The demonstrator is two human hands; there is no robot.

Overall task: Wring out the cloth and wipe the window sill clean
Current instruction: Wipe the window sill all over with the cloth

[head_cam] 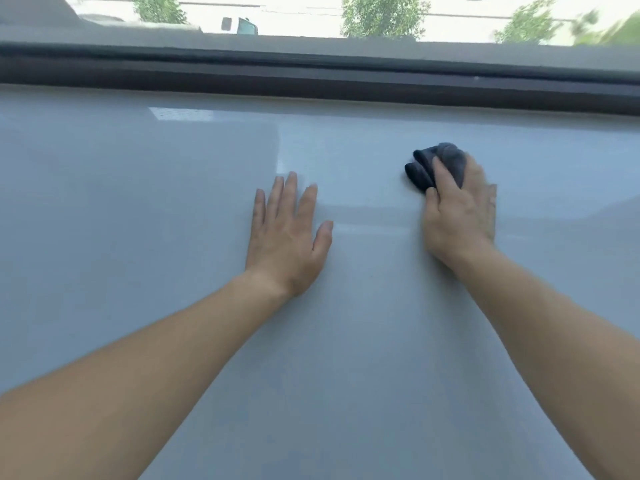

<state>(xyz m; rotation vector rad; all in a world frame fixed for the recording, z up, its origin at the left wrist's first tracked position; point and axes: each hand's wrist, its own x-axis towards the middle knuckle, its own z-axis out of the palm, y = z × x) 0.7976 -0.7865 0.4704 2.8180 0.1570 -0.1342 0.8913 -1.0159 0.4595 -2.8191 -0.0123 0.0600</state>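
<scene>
A wide, glossy pale grey window sill (138, 209) fills most of the view. A bunched dark grey cloth (424, 168) lies on the sill right of centre. My right hand (457, 213) lies on top of the cloth and presses it down, thumb along its left side; the fingers look blurred and cover much of the cloth. My left hand (287, 233) rests flat on the bare sill to the left of the cloth, fingers straight and spread, holding nothing.
A dark window frame (311, 77) runs along the far edge of the sill. Through the glass I see trees (381, 15) and a white vehicle (239, 26) outside. A faint damp streak crosses the sill between my hands.
</scene>
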